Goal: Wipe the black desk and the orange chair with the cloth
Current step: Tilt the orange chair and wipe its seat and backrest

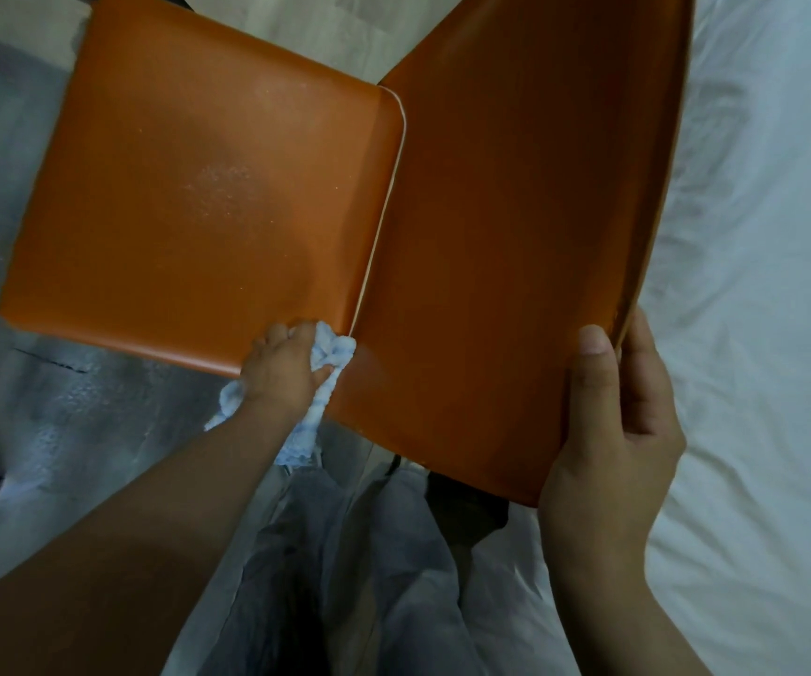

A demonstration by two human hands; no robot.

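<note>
The orange chair fills the upper view: its seat (198, 202) lies left, with pale dusty specks near the middle, and its backrest (501, 236) rises on the right. My left hand (286, 368) grips a bunched pale blue cloth (330, 353) against the seat's near corner, where seat and backrest meet. Part of the cloth hangs below that hand. My right hand (613, 422) holds the backrest's top edge, thumb on the front face and fingers behind it. The black desk is not in view.
A white bed sheet (759, 285) spreads along the right side, close behind the backrest. Grey floor (52, 417) lies left of and below the seat. My legs in light trousers (369, 553) stand at the bottom centre.
</note>
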